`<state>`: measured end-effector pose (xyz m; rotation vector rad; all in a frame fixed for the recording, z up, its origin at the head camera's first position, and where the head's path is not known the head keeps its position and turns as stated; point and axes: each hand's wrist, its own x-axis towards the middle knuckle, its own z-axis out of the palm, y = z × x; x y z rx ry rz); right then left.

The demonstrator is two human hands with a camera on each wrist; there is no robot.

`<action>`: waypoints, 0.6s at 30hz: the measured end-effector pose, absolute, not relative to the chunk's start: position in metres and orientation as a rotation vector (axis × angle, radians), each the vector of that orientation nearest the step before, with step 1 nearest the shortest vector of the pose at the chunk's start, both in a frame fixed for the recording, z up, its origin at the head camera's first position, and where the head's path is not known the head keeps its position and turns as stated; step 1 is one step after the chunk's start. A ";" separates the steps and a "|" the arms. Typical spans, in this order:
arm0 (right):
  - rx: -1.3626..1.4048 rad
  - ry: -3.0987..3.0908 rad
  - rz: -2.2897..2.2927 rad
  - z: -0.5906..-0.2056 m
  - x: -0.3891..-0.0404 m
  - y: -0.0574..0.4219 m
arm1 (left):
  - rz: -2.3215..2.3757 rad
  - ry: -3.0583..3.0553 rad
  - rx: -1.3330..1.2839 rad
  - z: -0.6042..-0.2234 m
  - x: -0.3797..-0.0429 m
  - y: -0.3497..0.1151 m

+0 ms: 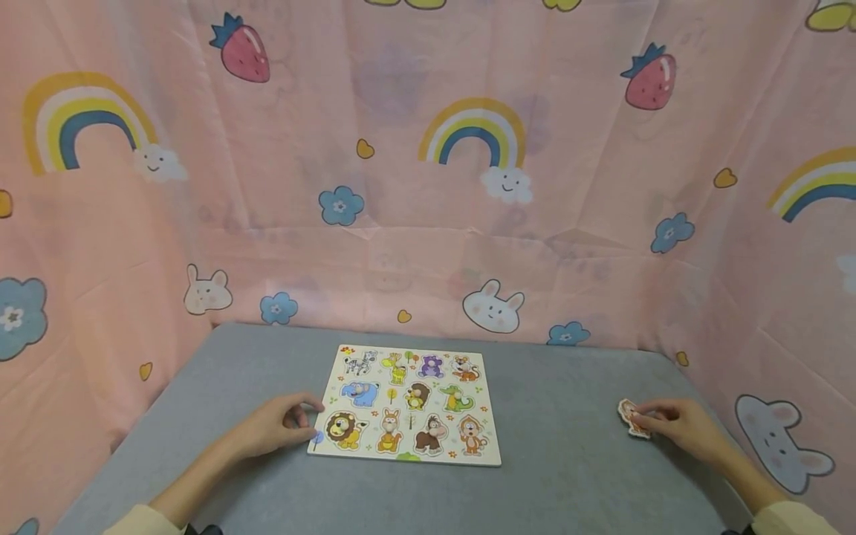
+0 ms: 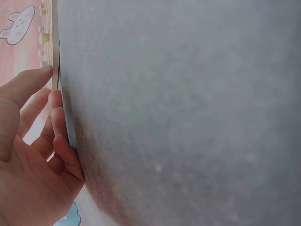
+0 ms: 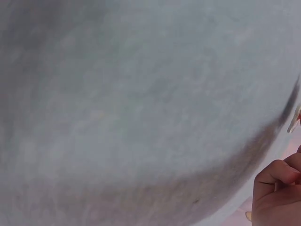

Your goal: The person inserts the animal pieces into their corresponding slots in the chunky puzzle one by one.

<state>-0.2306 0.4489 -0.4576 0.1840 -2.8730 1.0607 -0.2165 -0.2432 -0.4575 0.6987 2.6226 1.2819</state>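
A pale animal puzzle board (image 1: 404,458) lies on the grey table, with a lion (image 1: 344,429), an elephant (image 1: 360,394), a zebra (image 1: 361,362) and several other animals on it. At its left edge is my left hand (image 1: 281,425), the thumb and index finger touching the edge a little apart. The left wrist view shows the board's edge (image 2: 56,47) side-on, with the thumb at it and the other fingers loosely bent. Far to the right, my right hand (image 1: 682,427) pinches an orange, white-rimmed animal puzzle piece (image 1: 626,411) close over the table. Fingers cover part of that piece.
The grey table (image 1: 562,475) spreads around the board and both hands. Pink cloth (image 1: 401,282) with rainbows, bunnies and flowers hangs behind the table and along both sides. Small knobs (image 2: 44,37) stick up from the board.
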 end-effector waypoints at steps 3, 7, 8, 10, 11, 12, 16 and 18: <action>0.148 -2.872 1.055 -0.455 -0.230 0.448 | 1.276 2.621 0.683 -0.458 -0.217 -0.243; 0.096 -2.845 1.106 -0.449 -0.228 0.446 | 1.291 2.621 0.691 -0.458 -0.216 -0.243; 0.077 -2.836 1.123 -0.447 -0.228 0.445 | 1.295 2.621 0.694 -0.458 -0.216 -0.243; 0.040 -2.823 1.158 -0.443 -0.226 0.442 | 1.304 2.618 0.705 -0.457 -0.216 -0.243; 0.032 -2.817 1.172 -0.440 -0.226 0.439 | 1.304 2.618 0.704 -0.458 -0.216 -0.243; 0.025 -2.815 1.181 -0.438 -0.226 0.436 | 1.299 2.621 0.695 -0.458 -0.216 -0.243; 0.034 -2.808 1.180 -0.429 -0.224 0.422 | 1.282 2.631 0.672 -0.458 -0.216 -0.243; 0.062 -2.802 1.171 -0.425 -0.223 0.414 | 1.283 2.629 0.674 -0.458 -0.216 -0.243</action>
